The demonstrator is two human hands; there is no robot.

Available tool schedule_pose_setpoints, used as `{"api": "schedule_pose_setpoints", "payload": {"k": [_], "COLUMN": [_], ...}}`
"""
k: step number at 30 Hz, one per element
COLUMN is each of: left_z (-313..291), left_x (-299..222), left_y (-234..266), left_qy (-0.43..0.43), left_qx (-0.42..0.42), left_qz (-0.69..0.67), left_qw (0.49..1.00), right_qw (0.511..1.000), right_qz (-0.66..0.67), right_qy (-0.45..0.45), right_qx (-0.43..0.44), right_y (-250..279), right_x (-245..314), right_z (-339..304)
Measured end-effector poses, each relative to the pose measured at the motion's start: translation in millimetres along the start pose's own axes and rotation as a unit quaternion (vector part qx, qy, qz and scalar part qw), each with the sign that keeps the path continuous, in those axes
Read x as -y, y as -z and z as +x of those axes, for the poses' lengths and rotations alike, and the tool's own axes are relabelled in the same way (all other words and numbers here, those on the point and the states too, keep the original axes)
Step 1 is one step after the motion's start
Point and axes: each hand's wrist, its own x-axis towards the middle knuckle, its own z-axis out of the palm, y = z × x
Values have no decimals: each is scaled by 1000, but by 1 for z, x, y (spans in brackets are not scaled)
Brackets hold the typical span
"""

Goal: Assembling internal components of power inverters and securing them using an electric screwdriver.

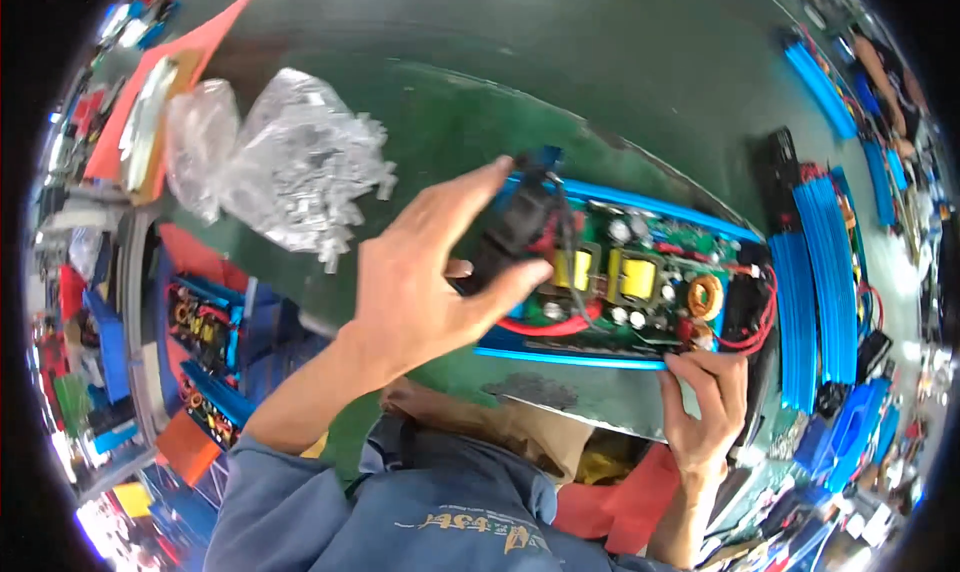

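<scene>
An open blue metal case [640, 202] lies in front of me on the green table, holding a circuit board [655, 317] with yellow transformers [632, 277], a copper-wound coil [706, 297] and red wires. At the case's left end stands a black end panel [520, 222], slightly blurred, with dark wires trailing toward the board. My left hand [405, 277] grips this panel between thumb and fingers; part of it is hidden behind them. My right hand [708, 397] holds the near right edge of the case with curled fingers. A second black panel [742, 302] sits at the right end.
A clear plastic bag [290, 142] spills small whitish pieces to the left. Several finned blue cases [825, 262] are at the right, beside a black part [775, 162]. Blue-cased boards [205, 327] lie lower left. Another person's arm [880, 77] shows at the far right.
</scene>
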Motion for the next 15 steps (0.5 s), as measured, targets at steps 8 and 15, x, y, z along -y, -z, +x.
{"api": "schedule_pose_setpoints", "payload": {"k": [8,15], "left_z": [-55,-34], "left_x": [26,32], "left_y": [20,42], "left_qy": [55,-39], "left_qx": [-22,65], "left_qz": [102,63], "left_qw": [993,995], "right_qw": [986,989], "right_qz": [89,60], "right_qy": [137,135], "right_qx": [29,25], "right_y": [-31,-17], "right_x": [70,72], "right_z": [37,31]}}
